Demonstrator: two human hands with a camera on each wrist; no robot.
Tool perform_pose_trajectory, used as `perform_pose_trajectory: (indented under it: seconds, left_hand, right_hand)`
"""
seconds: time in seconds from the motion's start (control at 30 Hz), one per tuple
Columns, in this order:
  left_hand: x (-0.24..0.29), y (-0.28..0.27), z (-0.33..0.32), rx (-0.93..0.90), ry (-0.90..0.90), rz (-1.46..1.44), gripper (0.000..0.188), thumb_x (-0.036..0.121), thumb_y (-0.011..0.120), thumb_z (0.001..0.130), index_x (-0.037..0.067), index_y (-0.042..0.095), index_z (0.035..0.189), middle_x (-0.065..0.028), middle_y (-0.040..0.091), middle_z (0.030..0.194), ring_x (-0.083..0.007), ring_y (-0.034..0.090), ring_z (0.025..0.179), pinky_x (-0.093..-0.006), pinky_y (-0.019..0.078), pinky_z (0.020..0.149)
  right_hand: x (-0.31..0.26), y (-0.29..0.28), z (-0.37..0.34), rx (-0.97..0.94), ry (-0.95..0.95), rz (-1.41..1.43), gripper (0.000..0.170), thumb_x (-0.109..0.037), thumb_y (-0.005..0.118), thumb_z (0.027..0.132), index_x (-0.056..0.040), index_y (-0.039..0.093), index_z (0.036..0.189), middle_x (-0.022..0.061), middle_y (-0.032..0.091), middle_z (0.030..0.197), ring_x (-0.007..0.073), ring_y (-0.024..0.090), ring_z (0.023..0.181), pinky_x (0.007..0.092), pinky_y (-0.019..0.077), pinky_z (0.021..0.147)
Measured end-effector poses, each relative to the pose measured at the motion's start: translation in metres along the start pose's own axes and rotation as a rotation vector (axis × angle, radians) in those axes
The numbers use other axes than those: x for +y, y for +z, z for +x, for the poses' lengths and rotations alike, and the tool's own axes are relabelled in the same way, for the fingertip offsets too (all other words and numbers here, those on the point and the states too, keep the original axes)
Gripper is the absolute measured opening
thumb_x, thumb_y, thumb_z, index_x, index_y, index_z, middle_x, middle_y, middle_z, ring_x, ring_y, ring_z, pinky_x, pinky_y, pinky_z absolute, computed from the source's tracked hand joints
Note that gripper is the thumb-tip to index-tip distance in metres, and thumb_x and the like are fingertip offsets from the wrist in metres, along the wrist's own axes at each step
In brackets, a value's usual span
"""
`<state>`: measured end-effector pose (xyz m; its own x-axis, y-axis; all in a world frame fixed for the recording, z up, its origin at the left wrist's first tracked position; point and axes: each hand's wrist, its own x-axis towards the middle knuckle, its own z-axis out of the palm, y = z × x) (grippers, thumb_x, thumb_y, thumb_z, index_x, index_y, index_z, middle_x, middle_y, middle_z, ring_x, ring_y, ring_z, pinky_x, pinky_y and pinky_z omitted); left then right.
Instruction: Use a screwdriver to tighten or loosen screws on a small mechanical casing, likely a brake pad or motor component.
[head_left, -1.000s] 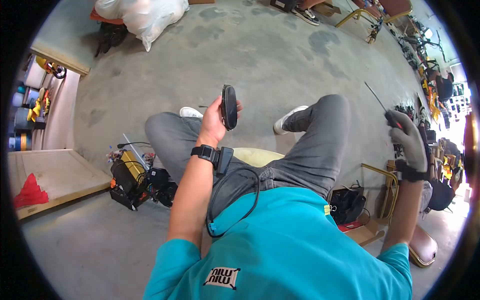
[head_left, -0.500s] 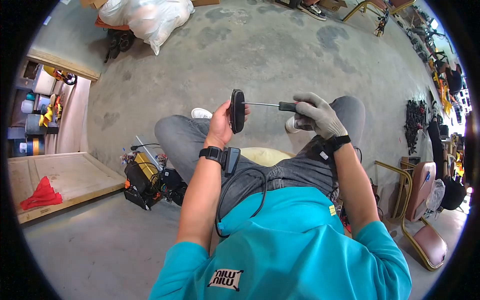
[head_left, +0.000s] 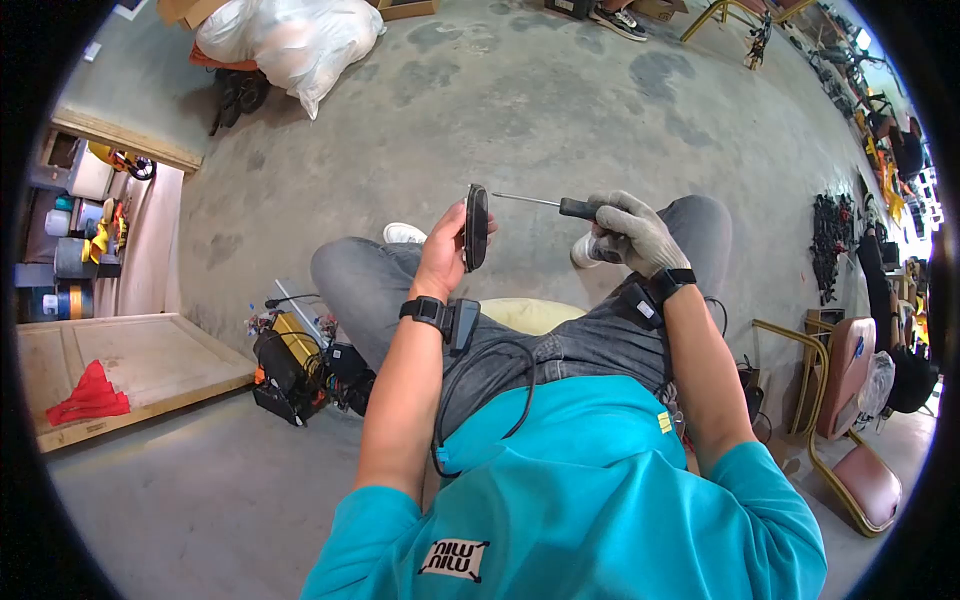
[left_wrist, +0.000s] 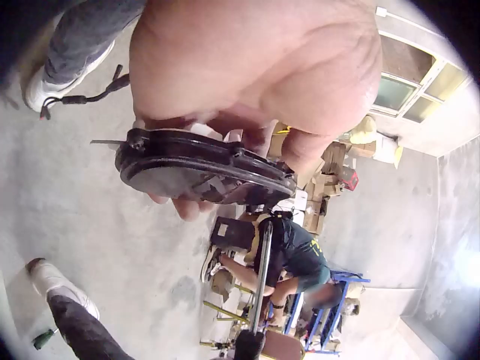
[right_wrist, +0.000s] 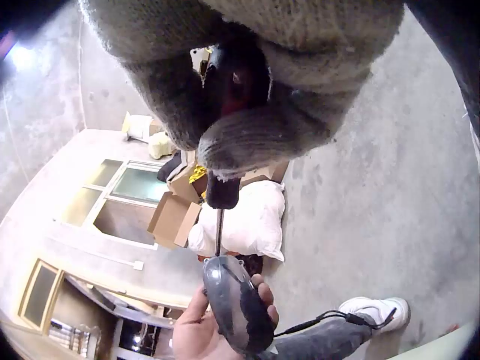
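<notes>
A dark, flat oval part (head_left: 477, 228) stands on edge in my bare left hand (head_left: 443, 250), its glossy face turned right. In the left wrist view, my left hand (left_wrist: 259, 64) grips the part (left_wrist: 206, 171) by its rim, with screw lugs along the edge. My gloved right hand (head_left: 640, 232) holds a screwdriver (head_left: 578, 209) by its dark handle, shaft pointing left. The tip is just right of the part's upper end in the head view. In the right wrist view, gloved fingers curl round the handle (right_wrist: 223, 191), and the shaft reaches the part's top (right_wrist: 238, 304); contact cannot be told.
A wooden panel (head_left: 150, 365) with a red cloth (head_left: 90, 393) lies at left, beside a black and yellow device (head_left: 290, 365) with wires. White bags (head_left: 310, 45) lie at the upper left. A pink chair (head_left: 845, 380) stands at right. Another person (left_wrist: 289, 259) is in the background.
The right hand came in from the far right with the screwdriver to the part. Since half a second ago, the tip has shifted slightly toward the part's upper end. The left hand keeps its grip.
</notes>
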<state>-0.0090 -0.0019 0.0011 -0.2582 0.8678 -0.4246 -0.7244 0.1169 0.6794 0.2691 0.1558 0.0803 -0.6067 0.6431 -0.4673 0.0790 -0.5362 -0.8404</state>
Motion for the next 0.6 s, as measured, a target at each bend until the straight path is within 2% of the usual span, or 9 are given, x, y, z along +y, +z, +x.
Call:
perform_pose_trajectory:
  seconds: [0.1,0.17,0.27,0.4,0.47,0.6]
  left_hand:
    - [-0.002,0.001,0.001,-0.057,0.042,0.043,0.037,0.029,0.049,0.106,0.004,0.058,0.131,-0.0154,0.07,0.116,-0.0276,0.068,0.107,-0.0383,0.0561,0.089]
    - [-0.002,0.003,0.0,-0.077,0.043,0.084,0.036,0.026,0.05,0.106,0.006,0.056,0.136,-0.0139,0.07,0.116,-0.0266,0.069,0.106,-0.0363,0.0565,0.088]
    - [0.002,0.01,-0.005,-0.05,0.048,0.13,0.04,0.026,0.053,0.106,0.005,0.053,0.14,-0.013,0.07,0.115,-0.0265,0.069,0.105,-0.0352,0.0563,0.088]
    - [0.001,0.013,-0.007,-0.055,0.066,0.11,0.045,0.028,0.055,0.105,0.005,0.051,0.144,-0.0123,0.07,0.114,-0.0259,0.069,0.105,-0.0346,0.0562,0.088]
    - [0.003,0.016,-0.009,-0.05,0.054,0.13,0.048,0.028,0.055,0.106,0.003,0.049,0.146,-0.0107,0.068,0.113,-0.0222,0.068,0.101,-0.0327,0.054,0.091]
    - [0.004,0.016,-0.009,-0.046,0.048,0.138,0.047,0.027,0.055,0.106,0.003,0.049,0.146,-0.0112,0.067,0.115,-0.0219,0.068,0.102,-0.0321,0.0539,0.092]
  right_hand:
    - [0.001,0.001,0.002,-0.014,-0.024,0.027,0.038,-0.015,0.067,0.093,0.0017,0.061,0.127,0.0087,0.063,0.089,0.0107,0.06,0.067,0.0244,0.0468,0.055]
    - [0.0,0.007,0.002,0.056,-0.061,0.047,0.038,-0.016,0.067,0.094,0.0019,0.06,0.127,0.0091,0.064,0.09,0.0116,0.063,0.072,0.0244,0.0482,0.056]
    - [-0.006,0.007,-0.001,0.037,0.001,0.012,0.039,-0.018,0.066,0.096,0.0019,0.058,0.129,0.0091,0.065,0.094,0.0132,0.065,0.076,0.025,0.0505,0.058]
    - [-0.005,0.01,-0.001,0.038,0.006,0.069,0.038,-0.017,0.066,0.097,0.0018,0.058,0.129,0.0092,0.065,0.097,0.0148,0.065,0.076,0.0252,0.0525,0.059]
    - [0.0,0.005,0.004,0.027,-0.008,0.138,0.037,-0.016,0.066,0.098,0.0015,0.058,0.129,0.009,0.064,0.099,0.0151,0.066,0.074,0.0243,0.0526,0.057]
    - [0.001,0.004,0.006,0.058,0.005,0.126,0.036,-0.015,0.065,0.098,0.001,0.057,0.129,0.009,0.063,0.095,0.0137,0.063,0.07,0.0237,0.0519,0.056]
